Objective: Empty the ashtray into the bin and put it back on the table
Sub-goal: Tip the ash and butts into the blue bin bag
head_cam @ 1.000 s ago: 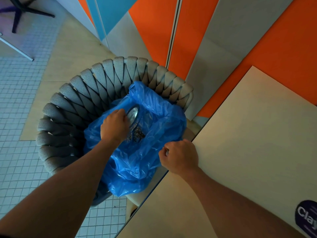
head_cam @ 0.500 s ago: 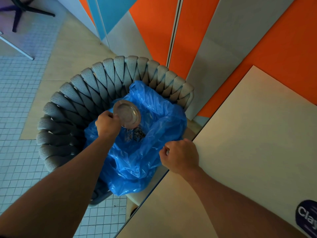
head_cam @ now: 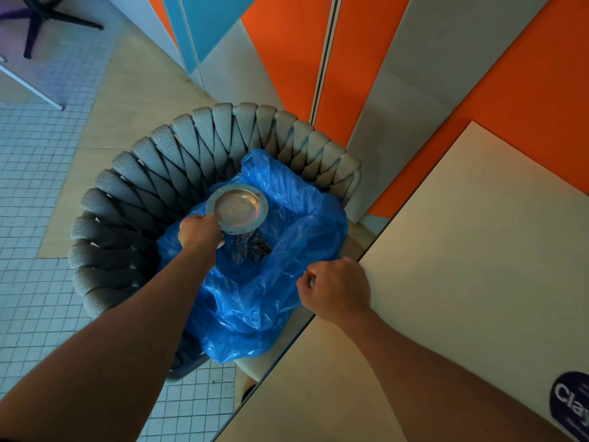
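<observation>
A tiled floor is showing at far left, with a woven grey chair curving around a blue bin bag that is sitting open on its seat. The person's left arm is reaching forward and down over the chair, wrist bent slightly, and the left hand is pinching the near rim of the ashtray, its grip clamped on that edge. The ashtray is hanging above the bag's mouth, bowl facing up toward the camera and looking empty; dark ash is lying in the bag just below it. The ashtray is looking like thin, shiny metal: probably light, stiff and somewhat slippery, so the flat rim is the sensible place to be holding it. Further right, the right hand is curling into a fist, its grip closed on the bag's edge beside the pale tabletop, forearm lying across that surface.
</observation>
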